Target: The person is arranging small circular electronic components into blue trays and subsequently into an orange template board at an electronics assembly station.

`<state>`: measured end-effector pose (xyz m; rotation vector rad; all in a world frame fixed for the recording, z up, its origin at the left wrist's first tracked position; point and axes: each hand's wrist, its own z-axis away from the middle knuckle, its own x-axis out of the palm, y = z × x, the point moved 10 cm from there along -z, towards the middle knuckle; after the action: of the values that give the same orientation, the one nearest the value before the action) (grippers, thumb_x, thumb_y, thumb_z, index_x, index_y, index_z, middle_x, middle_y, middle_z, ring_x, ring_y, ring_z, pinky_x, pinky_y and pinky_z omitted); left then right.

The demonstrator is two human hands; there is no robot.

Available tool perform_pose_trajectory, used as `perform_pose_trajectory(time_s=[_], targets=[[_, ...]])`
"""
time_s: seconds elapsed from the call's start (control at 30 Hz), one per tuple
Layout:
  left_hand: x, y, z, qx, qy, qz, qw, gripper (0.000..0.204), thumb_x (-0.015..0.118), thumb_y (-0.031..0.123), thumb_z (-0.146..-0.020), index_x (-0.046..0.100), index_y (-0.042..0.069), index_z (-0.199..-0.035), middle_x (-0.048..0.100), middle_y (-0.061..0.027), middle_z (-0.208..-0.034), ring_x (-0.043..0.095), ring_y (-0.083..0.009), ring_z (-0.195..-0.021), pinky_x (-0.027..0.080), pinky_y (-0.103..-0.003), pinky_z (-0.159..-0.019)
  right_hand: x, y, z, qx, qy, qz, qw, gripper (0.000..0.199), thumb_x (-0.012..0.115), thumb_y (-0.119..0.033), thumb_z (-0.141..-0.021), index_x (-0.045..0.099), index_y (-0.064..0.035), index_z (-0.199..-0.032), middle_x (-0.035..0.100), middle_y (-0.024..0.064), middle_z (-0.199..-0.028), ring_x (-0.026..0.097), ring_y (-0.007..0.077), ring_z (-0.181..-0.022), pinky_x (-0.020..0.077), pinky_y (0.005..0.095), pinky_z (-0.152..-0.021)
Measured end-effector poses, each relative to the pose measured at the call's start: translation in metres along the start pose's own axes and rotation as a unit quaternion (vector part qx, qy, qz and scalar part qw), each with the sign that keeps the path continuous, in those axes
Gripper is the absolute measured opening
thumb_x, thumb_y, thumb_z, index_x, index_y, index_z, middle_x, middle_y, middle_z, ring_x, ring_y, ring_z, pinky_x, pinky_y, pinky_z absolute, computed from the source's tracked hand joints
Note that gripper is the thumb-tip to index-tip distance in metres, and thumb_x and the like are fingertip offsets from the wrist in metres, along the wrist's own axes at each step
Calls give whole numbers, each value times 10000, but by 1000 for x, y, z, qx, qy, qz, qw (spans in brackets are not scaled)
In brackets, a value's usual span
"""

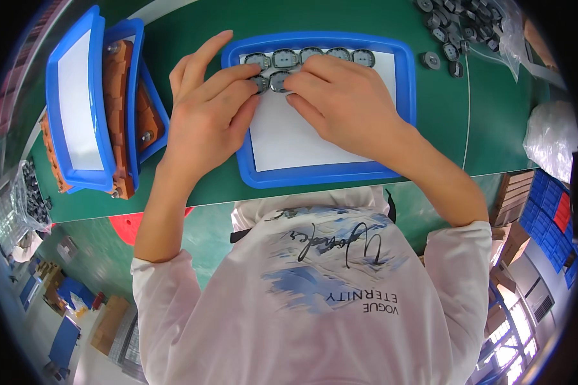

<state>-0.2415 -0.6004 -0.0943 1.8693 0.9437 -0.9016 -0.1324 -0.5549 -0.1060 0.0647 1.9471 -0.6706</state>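
Note:
A blue tray (327, 174) with a white sheet inside lies on the green table. A row of small grey round parts (311, 55) sits along its far edge. Below that row are two more grey parts (277, 81). My left hand (205, 109) rests on the tray's left rim, its fingertips touching the left one of those two parts. My right hand (340, 102) lies flat over the white sheet, fingertips against the right one. Whether either hand grips a part is hidden by the fingers.
A stack of blue trays (83, 96) with brown parts between them leans at the left. A heap of loose grey parts (459, 29) lies at the far right beside clear plastic bags (552, 138). Another bag of dark parts (29, 192) is at the left edge.

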Motion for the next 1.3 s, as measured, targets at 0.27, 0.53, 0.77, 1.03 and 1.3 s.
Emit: perform_pose_trajectory(time_s=[0.27, 0.53, 0.77, 1.03, 1.3], targets=[[3, 2, -11, 3, -47, -44, 998, 150, 787, 40, -757, 719, 77, -885, 722, -18, -1135, 487, -382, -1379, 353, -533, -1088, -32, 19, 20, 41, 62, -9, 997, 168, 780, -102, -827, 719, -100, -984, 656, 41, -903, 664, 258, -775, 541, 365, -649], [4, 7, -7, 44, -44, -40, 997, 178, 785, 28, -755, 737, 71, -920, 701, -43, -1168, 488, -392, -1369, 364, -528, -1077, -6, -2, 1, -18, 27, 16, 999, 133, 747, -116, -828, 688, -100, -947, 617, 58, -838, 661, 251, -768, 531, 378, -636], [2, 7, -11, 23, -56, -31, 998, 204, 794, 23, -728, 733, 66, -918, 693, -61, -1189, 502, -393, -1356, 371, -507, -1083, 4, -5, -6, -37, 38, 44, 998, 103, 702, -128, -811, 618, -89, -856, 584, 56, -792, 678, 256, -788, 547, 392, -646], [15, 62, -100, 58, 11, 117, 991, 216, 777, 75, -791, 713, 49, -996, 709, -95, -1015, 663, -314, -971, 531, -405, -874, -127, 120, 100, 231, 229, 78, 942, 257, 783, -112, -834, 719, -73, -1079, 683, 92, -1050, 658, 223, -779, 545, 331, -667], [184, 118, -193, 68, -298, -26, 952, 320, 735, 281, -861, 677, 46, -1071, 685, -150, -1041, 668, -365, -941, 524, -466, -784, -121, 162, 150, 298, 144, 74, 941, 193, 775, -119, -862, 728, -74, -1044, 647, 71, -1002, 632, 202, -773, 532, 319, -694]])
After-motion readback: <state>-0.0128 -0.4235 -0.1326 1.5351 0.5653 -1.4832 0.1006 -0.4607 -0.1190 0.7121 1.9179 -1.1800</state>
